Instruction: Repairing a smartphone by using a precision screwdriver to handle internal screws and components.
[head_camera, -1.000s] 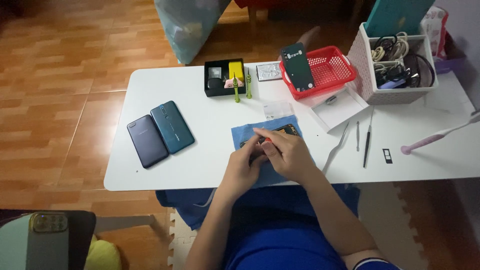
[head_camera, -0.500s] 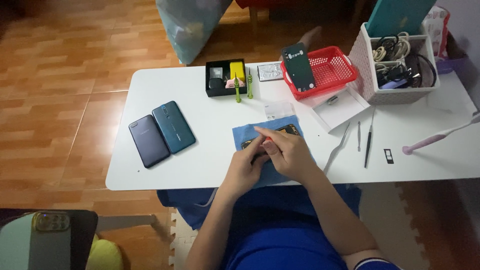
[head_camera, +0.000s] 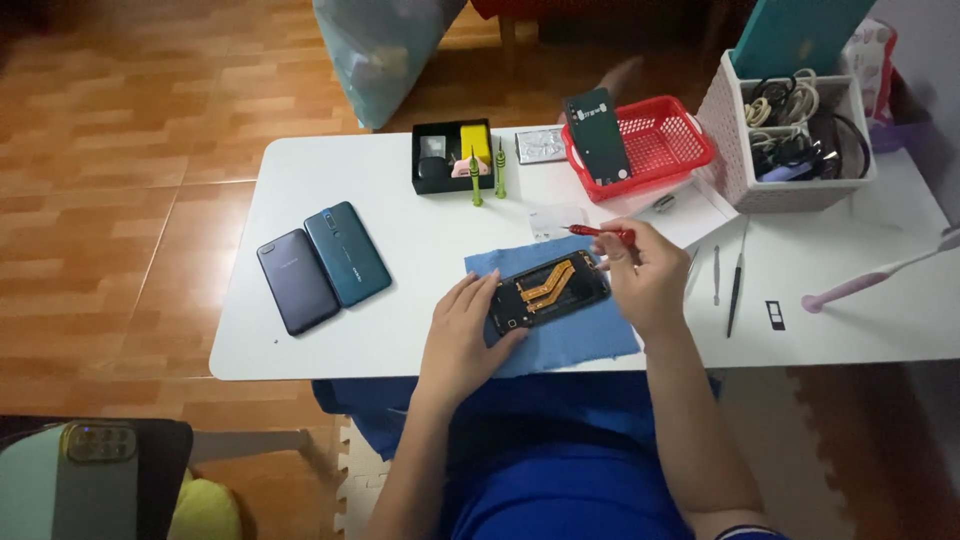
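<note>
An opened phone (head_camera: 548, 292) with orange flex cables showing lies on a blue cloth (head_camera: 570, 335) on the white table (head_camera: 400, 230). My left hand (head_camera: 465, 330) rests flat on the cloth and steadies the phone's near left corner. My right hand (head_camera: 645, 275) is just right of the phone and grips a red-handled screwdriver (head_camera: 598, 231), held level above the phone's far end.
Two closed phones (head_camera: 322, 265) lie at the left. A black parts tray (head_camera: 452, 155), two green screwdrivers (head_camera: 487, 180), a red basket (head_camera: 650, 145) with a phone back cover (head_camera: 597, 137), a white cable basket (head_camera: 790, 130), thin metal tools (head_camera: 735, 280) and a pink toothbrush (head_camera: 880, 272) stand around.
My right hand has lifted off the phone and moved right with the screwdriver, uncovering the open phone. My left hand has slid to the phone's left corner.
</note>
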